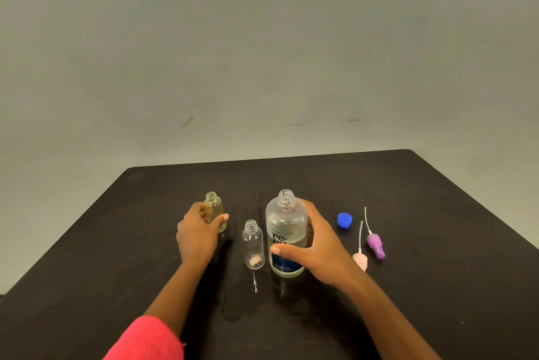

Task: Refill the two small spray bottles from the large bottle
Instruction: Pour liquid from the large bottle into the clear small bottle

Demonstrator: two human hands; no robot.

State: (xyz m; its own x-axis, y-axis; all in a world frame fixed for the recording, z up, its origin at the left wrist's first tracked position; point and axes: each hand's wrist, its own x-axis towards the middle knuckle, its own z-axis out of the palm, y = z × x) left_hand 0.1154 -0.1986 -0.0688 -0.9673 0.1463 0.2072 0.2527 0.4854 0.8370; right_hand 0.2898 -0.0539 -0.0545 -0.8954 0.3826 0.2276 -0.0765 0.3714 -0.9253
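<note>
A pink sleeve (pixel 145 339) covers the left arm at the near edge, left of and nearer than the large bottle (pixel 287 225). A wet patch (pixel 233 307) shines on the dark bench (pixel 423 286), just in front of that bottle and slightly to its left.

The large bottle stands upright near the middle of the bench, uncapped, its threaded neck open, with a blue and white label and clear liquid in its lower part. The right hand (pixel 320 251) grips it from the right: the thumb lies across the label at the front and the fingers (pixel 306 208) curl round the far side, clamped on the body.

Just left of the large bottle, close but not touching, stands an empty bottle (pixel 253 244), clear, upright and open at the neck. To the right of the large bottle, beyond the right hand, a pink sprayer (pixel 361 260) and a purple sprayer (pixel 376 246) lie on the bench side by side, their thin tubes pointing away.

Further left of the large bottle, past the empty one, the left hand (pixel 198 234) holds a yellowish bottle (pixel 217 208) upright on the bench, fingers (pixel 221 218) wrapped round its body, its neck also open.

A blue cap (pixel 344 220) sits on the bench right of the large bottle, a little beyond the sprayers. A grey wall (pixel 262 53) rises behind the bench.
</note>
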